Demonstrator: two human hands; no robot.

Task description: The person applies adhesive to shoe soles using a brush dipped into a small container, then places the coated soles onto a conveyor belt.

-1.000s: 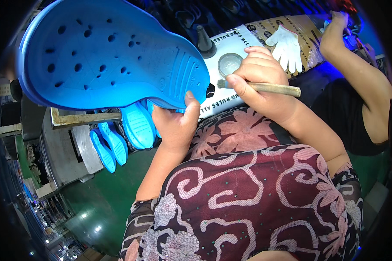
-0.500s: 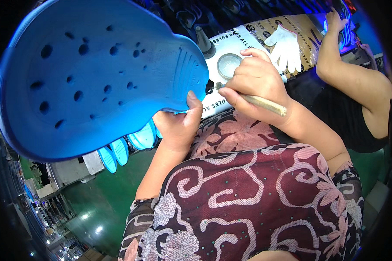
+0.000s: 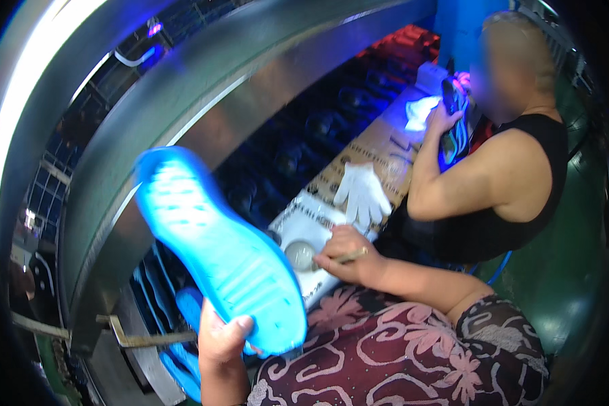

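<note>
A light blue shoe sole (image 3: 240,260) is raised at the left, its ribbed face toward me and its far end brightly lit. My left hand (image 3: 222,338) is closed on its near edge, thumb on top and the other fingers behind. At the right, my right hand (image 3: 348,247) grips a brush (image 3: 352,256) by its pale handle. The brush tip is hidden by my fingers, close beside a small round dish (image 3: 300,256). That dish stands on a white printed wrapping (image 3: 321,218) over the bench.
A white glove (image 3: 362,193) lies on the brown-taped bench (image 3: 392,152) beyond the dish. To the right, a co-worker (image 3: 504,169) handles a dark and blue shoe (image 3: 455,122). More blue soles (image 3: 183,369) are at lower left, beside a large curved metal machine frame (image 3: 176,135).
The view has swung up and left, bringing in the machine frame and the co-worker. The sole has turned from its holed end to show its ribbed length. The brush has moved from the sole to the dish.
</note>
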